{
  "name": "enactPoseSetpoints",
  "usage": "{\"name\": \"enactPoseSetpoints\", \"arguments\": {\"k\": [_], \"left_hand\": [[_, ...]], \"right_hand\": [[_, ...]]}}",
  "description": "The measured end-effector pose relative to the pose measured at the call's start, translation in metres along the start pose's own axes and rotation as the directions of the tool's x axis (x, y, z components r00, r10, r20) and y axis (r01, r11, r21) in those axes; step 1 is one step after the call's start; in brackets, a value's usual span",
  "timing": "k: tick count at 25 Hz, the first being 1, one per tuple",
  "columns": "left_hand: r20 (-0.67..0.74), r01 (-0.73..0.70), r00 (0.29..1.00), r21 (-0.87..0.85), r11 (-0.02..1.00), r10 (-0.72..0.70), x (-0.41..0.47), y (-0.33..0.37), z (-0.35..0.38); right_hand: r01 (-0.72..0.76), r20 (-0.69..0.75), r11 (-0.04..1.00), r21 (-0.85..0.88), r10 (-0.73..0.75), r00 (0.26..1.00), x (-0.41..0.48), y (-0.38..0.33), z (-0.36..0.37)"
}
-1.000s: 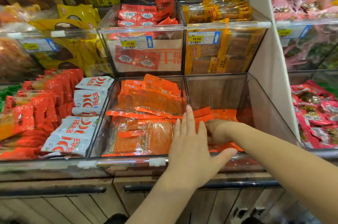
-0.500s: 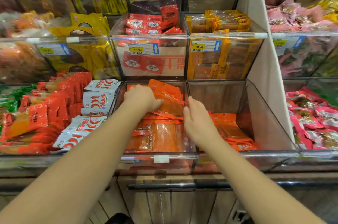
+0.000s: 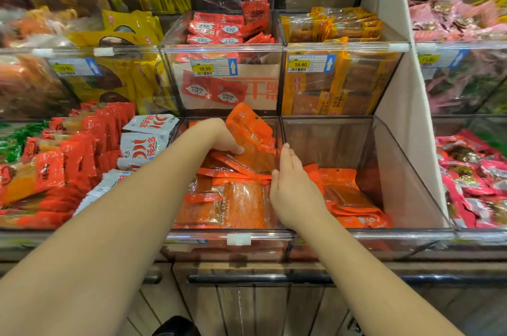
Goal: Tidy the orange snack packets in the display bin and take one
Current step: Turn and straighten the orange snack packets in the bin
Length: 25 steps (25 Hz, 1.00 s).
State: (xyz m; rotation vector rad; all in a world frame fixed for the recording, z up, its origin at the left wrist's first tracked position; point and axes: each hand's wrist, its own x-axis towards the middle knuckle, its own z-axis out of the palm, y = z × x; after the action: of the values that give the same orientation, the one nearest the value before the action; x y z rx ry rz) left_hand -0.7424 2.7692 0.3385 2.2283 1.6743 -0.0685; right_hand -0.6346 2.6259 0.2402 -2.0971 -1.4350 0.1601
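Orange snack packets fill a clear display bin in the bottom row, lying flat in a loose pile. My left hand is at the back of this bin, shut on an orange packet that it tips upright. My right hand rests with straight, spread fingers against the divider between this bin and its right neighbour, holding nothing. That neighbouring bin holds a few more orange packets low at the front.
Red and white chilli packets fill the bins to the left. Above are bins of red packets and yellow packets with 10.90 price tags. A white partition separates pink packets on the right. Wooden cabinet fronts lie below.
My left hand went from the bin's front edge to its back, gripped an orange packet and tipped it upright. My right hand left the right bin and now rests at the divider.
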Motion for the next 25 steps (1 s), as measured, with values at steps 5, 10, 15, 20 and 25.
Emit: {"name": "enactPoseSetpoints", "arguments": {"k": [5, 10, 15, 20, 25], "left_hand": [[-0.405, -0.293, 0.902, -0.324, 0.900, 0.149, -0.022, -0.019, 0.016], [-0.548, -0.536, 0.829, -0.722, 0.437, 0.111, -0.065, -0.041, 0.062], [-0.441, -0.476, 0.880, -0.811, 0.340, 0.178, -0.080, -0.045, 0.095], [-0.434, -0.516, 0.850, -0.802, 0.302, 0.300, -0.079, -0.054, 0.097], [-0.431, -0.497, 0.852, -0.845, 0.199, 0.297, -0.075, -0.056, 0.102]], "right_hand": [[0.054, -0.044, 0.975, 0.216, -0.046, 0.998, 0.001, 0.007, -0.009], [0.173, -0.226, 0.833, 0.525, -0.060, 0.972, -0.012, 0.003, -0.027], [0.181, -0.149, 0.668, 0.722, -0.105, 0.983, -0.016, 0.003, -0.025], [0.102, -0.069, 0.602, 0.792, -0.077, 0.995, -0.020, 0.014, -0.028], [0.095, -0.058, 0.577, 0.811, -0.083, 0.995, -0.021, 0.017, -0.026]]}}
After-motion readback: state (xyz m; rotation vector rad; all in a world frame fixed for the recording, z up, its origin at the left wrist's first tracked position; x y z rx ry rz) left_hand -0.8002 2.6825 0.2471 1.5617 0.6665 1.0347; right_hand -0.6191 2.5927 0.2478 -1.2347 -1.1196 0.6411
